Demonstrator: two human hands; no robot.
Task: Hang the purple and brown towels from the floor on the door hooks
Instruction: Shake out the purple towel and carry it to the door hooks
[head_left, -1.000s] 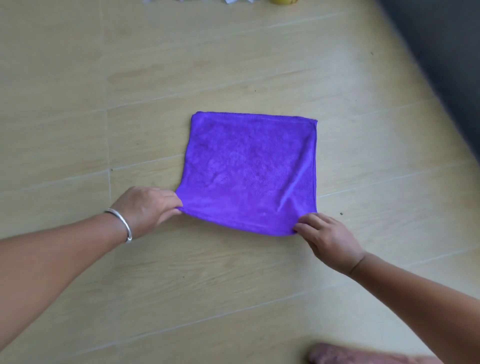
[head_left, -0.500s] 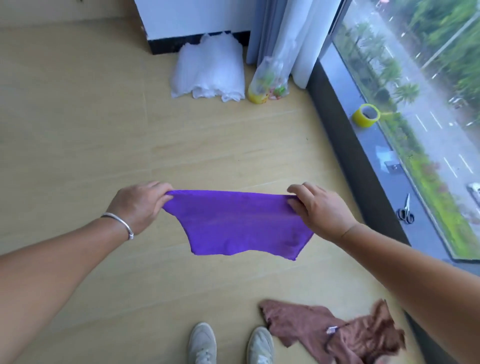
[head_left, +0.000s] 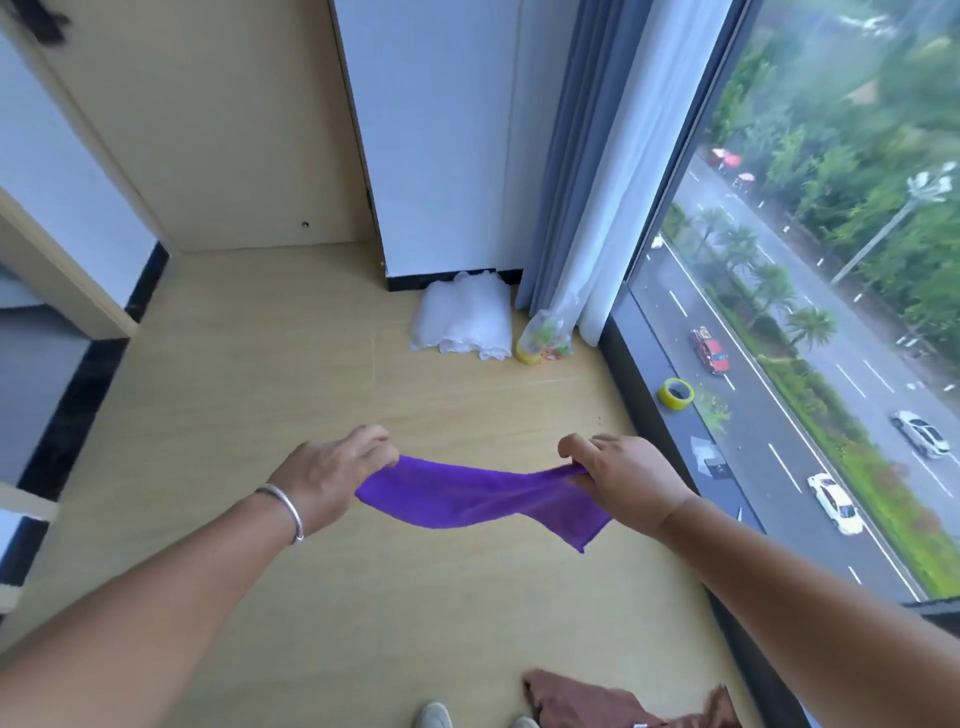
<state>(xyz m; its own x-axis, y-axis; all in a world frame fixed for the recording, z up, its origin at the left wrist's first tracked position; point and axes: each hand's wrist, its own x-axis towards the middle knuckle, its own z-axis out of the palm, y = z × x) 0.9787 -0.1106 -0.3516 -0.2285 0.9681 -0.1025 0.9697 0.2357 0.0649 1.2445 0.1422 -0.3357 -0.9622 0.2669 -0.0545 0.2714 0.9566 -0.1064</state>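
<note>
Since half a second ago, both hands rose with the purple towel (head_left: 467, 496), now sagging narrower between them. Left hand (head_left: 332, 467) pinches its soft fleecy edge at 9 o'clock, right hand (head_left: 621, 475) grips it at 3 o'clock. Crumpled brown towel (head_left: 613, 704) lies on the smooth wooden floor (head_left: 260, 374) at 5 o'clock.

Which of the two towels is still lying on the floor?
The brown towel, crumpled by the shoes; the purple towel hangs between left hand and right hand.
</note>
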